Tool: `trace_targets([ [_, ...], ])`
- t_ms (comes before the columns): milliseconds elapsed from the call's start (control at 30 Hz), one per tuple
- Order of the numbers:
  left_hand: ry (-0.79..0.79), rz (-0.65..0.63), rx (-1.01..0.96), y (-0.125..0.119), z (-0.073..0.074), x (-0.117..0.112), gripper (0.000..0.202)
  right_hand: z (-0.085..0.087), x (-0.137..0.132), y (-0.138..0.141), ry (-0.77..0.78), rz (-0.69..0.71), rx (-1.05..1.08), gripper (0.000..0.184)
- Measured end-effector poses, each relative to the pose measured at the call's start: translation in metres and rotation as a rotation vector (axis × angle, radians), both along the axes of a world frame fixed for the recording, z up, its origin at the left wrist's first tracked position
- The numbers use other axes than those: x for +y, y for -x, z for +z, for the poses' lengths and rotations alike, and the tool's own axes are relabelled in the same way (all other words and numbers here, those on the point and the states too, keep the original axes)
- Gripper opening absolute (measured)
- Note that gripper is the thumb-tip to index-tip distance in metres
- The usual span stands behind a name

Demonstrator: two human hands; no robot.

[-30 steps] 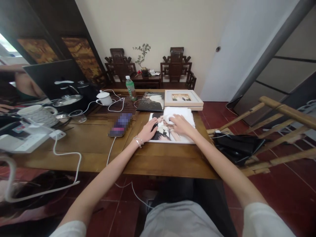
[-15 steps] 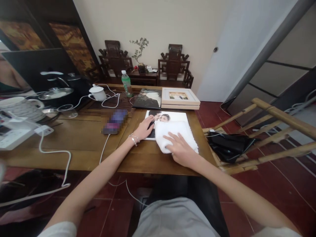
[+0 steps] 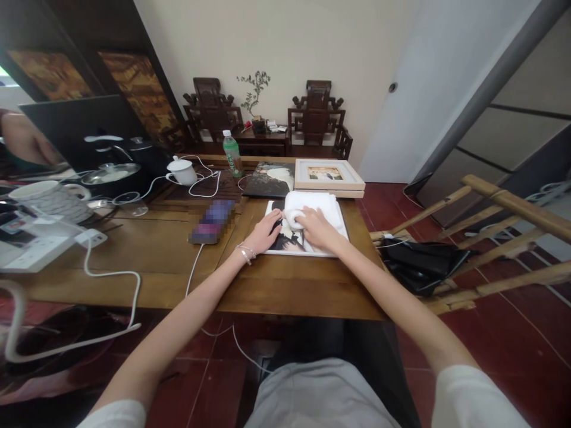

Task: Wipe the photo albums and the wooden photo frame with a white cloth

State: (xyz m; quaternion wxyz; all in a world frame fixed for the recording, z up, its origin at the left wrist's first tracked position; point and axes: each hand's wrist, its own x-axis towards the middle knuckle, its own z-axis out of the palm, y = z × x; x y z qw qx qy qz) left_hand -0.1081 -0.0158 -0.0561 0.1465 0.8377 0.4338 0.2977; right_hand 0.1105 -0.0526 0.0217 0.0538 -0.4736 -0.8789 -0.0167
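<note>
Head view: photo panel lies flat on the table, partly under the white cloth. Right hand: grip closed on a bunched fold of cloth, over the panel. Left hand: grip loosely spread, fingers resting on the panel's left side. Beyond: dark panel, framed picture just beside it.
</note>
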Motion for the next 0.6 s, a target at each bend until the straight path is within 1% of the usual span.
trace_targets([
  [100, 0.012, 0.0, 0.008, -0.001, 0.001, -0.001, 0.051, -0.004, -0.04, -0.002, 0.024, 0.033, -0.011, 0.056],
  [200, 0.021, -0.008, -0.001, -0.001, 0.003, -0.002, 0.05, -0.005, -0.08, -0.008, 0.059, 0.109, -0.017, 0.056],
  [267, 0.031, -0.011, -0.007, -0.001, 0.004, -0.003, 0.05, -0.005, -0.097, -0.013, 0.078, 0.154, -0.006, 0.055],
  [300, 0.036, -0.013, -0.006, -0.001, 0.005, -0.004, 0.051, -0.005, -0.1, -0.015, 0.086, 0.167, 0.003, 0.055],
  [333, 0.041, -0.015, -0.003, -0.001, 0.005, -0.004, 0.051, -0.004, -0.1, -0.017, 0.092, 0.173, 0.013, 0.054],
  [400, 0.043, -0.016, 0.0, -0.001, 0.006, -0.004, 0.051, -0.003, -0.089, -0.019, 0.088, 0.163, 0.034, 0.053],
  [467, 0.036, -0.016, -0.001, -0.001, 0.005, -0.003, 0.05, -0.002, -0.068, -0.019, 0.064, 0.134, 0.045, 0.052],
  [600, 0.013, -0.002, 0.01, 0.001, 0.003, -0.001, 0.049, 0.002, -0.016, -0.014, 0.024, 0.049, 0.062, 0.048],
])
